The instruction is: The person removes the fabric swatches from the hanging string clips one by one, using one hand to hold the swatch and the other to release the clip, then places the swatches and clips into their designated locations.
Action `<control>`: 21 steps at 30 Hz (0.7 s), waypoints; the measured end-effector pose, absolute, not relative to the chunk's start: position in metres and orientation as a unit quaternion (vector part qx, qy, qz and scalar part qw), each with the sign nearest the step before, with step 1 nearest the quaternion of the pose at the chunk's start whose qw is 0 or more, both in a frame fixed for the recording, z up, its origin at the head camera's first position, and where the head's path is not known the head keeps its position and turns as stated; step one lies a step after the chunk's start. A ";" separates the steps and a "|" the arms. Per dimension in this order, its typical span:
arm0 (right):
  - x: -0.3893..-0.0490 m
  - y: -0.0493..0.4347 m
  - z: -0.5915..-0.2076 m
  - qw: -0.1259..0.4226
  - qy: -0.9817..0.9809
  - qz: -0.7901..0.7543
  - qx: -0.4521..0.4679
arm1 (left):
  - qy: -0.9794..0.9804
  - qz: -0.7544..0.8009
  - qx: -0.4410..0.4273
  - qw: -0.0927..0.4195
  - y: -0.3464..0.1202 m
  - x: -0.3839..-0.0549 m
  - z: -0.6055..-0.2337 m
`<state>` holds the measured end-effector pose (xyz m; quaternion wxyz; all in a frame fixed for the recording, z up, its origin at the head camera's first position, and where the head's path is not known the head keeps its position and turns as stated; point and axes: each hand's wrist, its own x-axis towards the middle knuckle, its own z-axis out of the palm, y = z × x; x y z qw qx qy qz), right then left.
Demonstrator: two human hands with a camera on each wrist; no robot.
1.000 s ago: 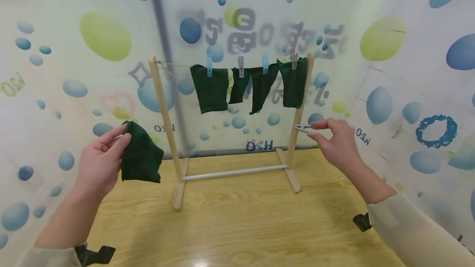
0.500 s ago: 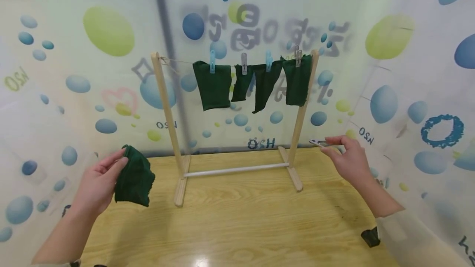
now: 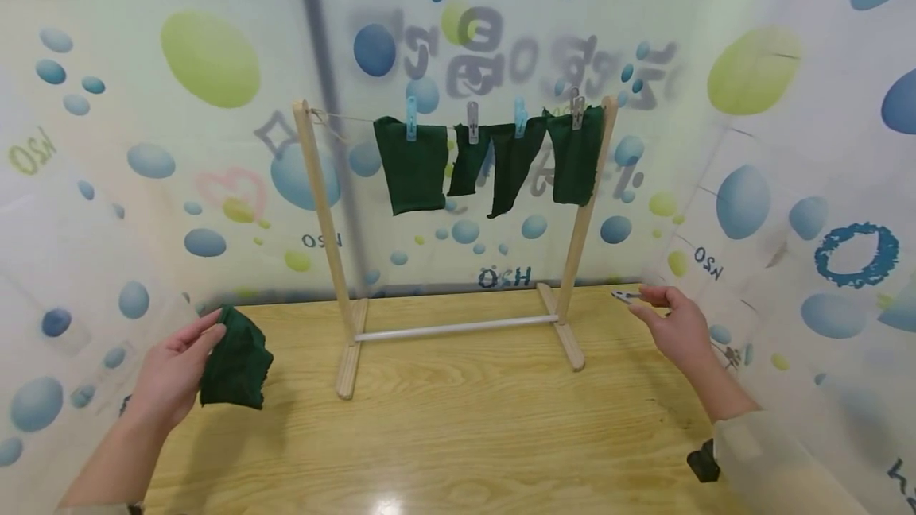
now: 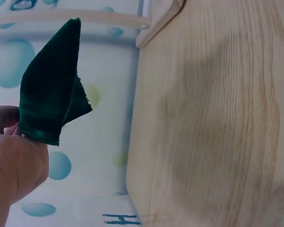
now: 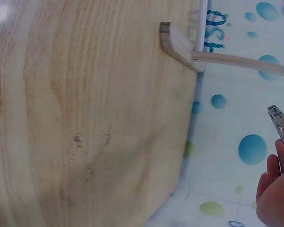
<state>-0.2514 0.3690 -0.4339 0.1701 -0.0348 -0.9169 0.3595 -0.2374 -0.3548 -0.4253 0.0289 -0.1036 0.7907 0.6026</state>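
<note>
Leftmost, the left hand [image 3: 166, 376] pinches a dark green cloth [image 3: 236, 360] near its upper left corner, thumb and forefinger drawn together on the fabric. From that grip the cloth hangs down and to the right of the fingertips, above the table [image 3: 458, 435], near the rack's left post [image 3: 322, 213] but apart from it. In the left wrist view it stands out beyond the fingers, with a fold turned to one side.

Next comes the line [image 3: 355, 117], tied at the left post. Along it hang a broad cloth [image 3: 413, 169] under a blue peg [image 3: 411, 119], a narrow cloth [image 3: 468, 169] under a grey peg [image 3: 473, 123], a slanting cloth [image 3: 511, 169] under a second blue peg [image 3: 520, 119], and an end cloth [image 3: 576, 165] under a second grey peg [image 3: 577, 111], beside the right post [image 3: 578, 241]. Below, a white rod [image 3: 454, 328] joins the feet.

Rightmost, the right hand [image 3: 676, 332] holds a loose grey peg [image 3: 625, 296] between thumb and forefinger, the two parted only by it. Its biting end projects past the fingertips, pointing left toward the rack, well apart from the line.
</note>
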 end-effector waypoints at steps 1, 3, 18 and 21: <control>-0.254 0.372 -0.440 0.164 -0.917 0.363 -0.042 | 0.790 0.603 -0.107 0.028 -0.357 -0.240 -0.427; -0.258 0.377 -0.454 0.152 -0.915 0.370 -0.055 | 0.790 0.602 -0.111 0.026 -0.362 -0.243 -0.431; -0.287 0.389 -0.513 0.099 -0.885 0.434 -0.135 | 0.819 0.566 -0.088 0.044 -0.376 -0.266 -0.448; -0.292 0.389 -0.520 0.079 -0.877 0.449 -0.152 | 0.820 0.564 -0.083 0.053 -0.378 -0.270 -0.451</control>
